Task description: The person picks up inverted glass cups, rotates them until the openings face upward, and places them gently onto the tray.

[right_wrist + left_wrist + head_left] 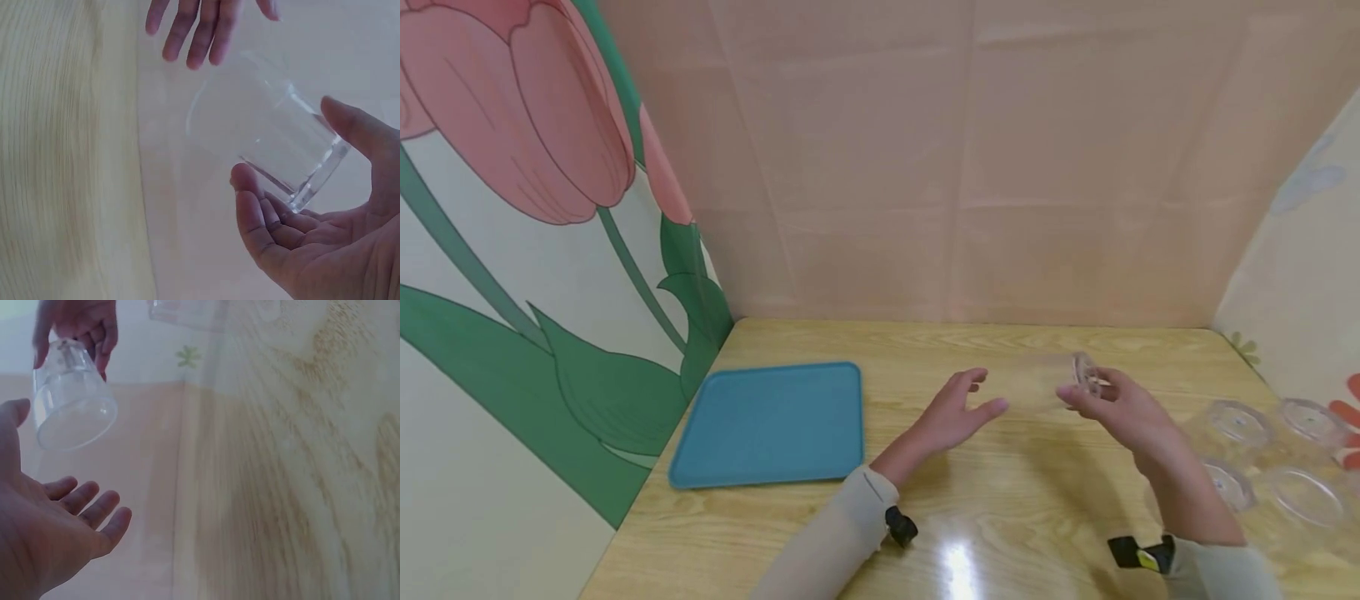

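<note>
My right hand (1123, 408) holds a clear plastic cup (1041, 382) by its thick base end, above the table. Tipped on its side, the cup points its wide mouth left, as the right wrist view shows with the tumbler between thumb and fingers. Just left of that mouth hovers my left hand (951, 417), fingers spread and apart from the cup. In the left wrist view the left palm (50, 531) faces the cup's rim, with nothing in it. The cup looks empty.
Several more clear cups (1240, 423) stand grouped at the table's right side, partly behind the right forearm. A blue rectangular tray (775, 425) lies on the left of the wooden table (1000, 517). A pinkish cloth wall (962, 167) rises behind the far edge.
</note>
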